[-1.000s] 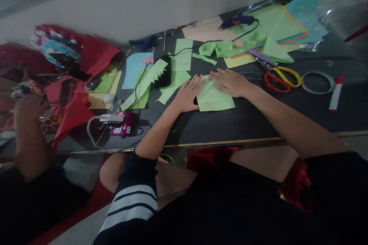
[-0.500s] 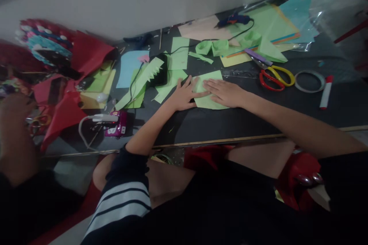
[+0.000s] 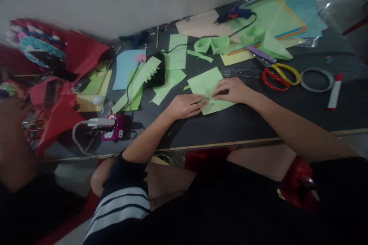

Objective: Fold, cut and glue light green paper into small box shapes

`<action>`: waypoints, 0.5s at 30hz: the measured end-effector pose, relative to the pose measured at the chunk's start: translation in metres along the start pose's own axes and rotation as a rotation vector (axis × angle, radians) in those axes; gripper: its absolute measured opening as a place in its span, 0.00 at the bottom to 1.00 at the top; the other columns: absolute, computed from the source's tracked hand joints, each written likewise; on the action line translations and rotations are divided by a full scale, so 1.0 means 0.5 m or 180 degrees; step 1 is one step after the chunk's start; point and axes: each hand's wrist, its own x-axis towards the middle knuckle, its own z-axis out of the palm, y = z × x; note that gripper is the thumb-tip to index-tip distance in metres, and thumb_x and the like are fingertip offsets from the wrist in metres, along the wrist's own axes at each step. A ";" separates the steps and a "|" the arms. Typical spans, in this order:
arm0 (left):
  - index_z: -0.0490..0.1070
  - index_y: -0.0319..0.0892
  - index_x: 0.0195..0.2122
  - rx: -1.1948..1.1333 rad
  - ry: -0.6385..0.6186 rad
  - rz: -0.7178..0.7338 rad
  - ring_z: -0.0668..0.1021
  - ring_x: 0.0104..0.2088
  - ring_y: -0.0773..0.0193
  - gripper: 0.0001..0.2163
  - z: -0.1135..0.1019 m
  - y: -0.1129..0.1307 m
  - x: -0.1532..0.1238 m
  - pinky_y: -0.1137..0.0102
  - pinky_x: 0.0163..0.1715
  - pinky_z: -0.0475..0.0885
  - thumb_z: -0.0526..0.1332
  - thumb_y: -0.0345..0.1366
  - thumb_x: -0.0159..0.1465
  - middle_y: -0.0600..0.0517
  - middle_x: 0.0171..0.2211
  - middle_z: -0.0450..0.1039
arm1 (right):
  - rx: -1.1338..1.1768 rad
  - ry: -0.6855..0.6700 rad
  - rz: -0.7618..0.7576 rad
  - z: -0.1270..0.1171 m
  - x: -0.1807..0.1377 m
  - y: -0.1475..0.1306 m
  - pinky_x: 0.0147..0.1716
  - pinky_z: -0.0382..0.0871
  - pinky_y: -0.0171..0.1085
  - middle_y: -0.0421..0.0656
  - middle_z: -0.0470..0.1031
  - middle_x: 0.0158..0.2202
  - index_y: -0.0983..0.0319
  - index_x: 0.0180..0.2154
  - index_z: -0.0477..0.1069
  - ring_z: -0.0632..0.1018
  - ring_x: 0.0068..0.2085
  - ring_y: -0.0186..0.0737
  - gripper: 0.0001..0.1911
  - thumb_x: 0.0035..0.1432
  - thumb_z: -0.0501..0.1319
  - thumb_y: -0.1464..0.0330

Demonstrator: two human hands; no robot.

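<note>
Dark-grey tabletop (image 3: 230, 128) spreads beneath both my hands, its light edge nearer me; a pale wall (image 3: 129, 4) stands beyond them; ahead of my right hand (image 3: 232, 90) lie a clear ruler (image 3: 241, 71) and, farther off, a glue gun (image 3: 234, 14); to its right come scissors (image 3: 276, 78), a hollow ring (image 3: 317, 90) and a marker (image 3: 335, 92); left of my left hand (image 3: 185, 106) sits a purple block (image 3: 117, 126) and, well past it, another person's blurred hand (image 3: 13, 115); the light green sheet (image 3: 202, 80) rests partly under my fingers; my left hand lies low, palm down, fingers stretched, tips on the sheet's near left side, grasping nothing I can see; my right fingers curl, tips at the sheet; whether they pinch it, I cannot tell.
</note>
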 end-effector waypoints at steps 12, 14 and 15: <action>0.83 0.42 0.37 -0.0154 0.0569 -0.0565 0.90 0.43 0.60 0.19 0.014 0.035 0.019 0.74 0.33 0.83 0.55 0.41 0.78 0.48 0.42 0.88 | 0.0402 -0.0896 -0.0099 -0.072 -0.015 0.014 0.47 0.74 0.43 0.45 0.84 0.54 0.54 0.45 0.87 0.82 0.45 0.46 0.17 0.59 0.63 0.61; 0.84 0.42 0.36 -0.0240 0.0568 -0.0705 0.90 0.43 0.59 0.19 0.014 0.036 0.021 0.74 0.33 0.82 0.55 0.41 0.78 0.49 0.41 0.88 | 0.0441 -0.1191 -0.0071 -0.103 -0.025 0.022 0.53 0.74 0.45 0.44 0.81 0.59 0.52 0.51 0.85 0.80 0.54 0.51 0.21 0.57 0.64 0.58; 0.84 0.43 0.36 -0.0267 0.0536 -0.0786 0.90 0.43 0.60 0.19 0.014 0.037 0.022 0.74 0.33 0.82 0.55 0.41 0.77 0.49 0.42 0.88 | 0.0427 -0.1284 -0.0040 -0.113 -0.029 0.024 0.54 0.74 0.46 0.44 0.79 0.61 0.51 0.54 0.84 0.79 0.57 0.52 0.24 0.57 0.66 0.56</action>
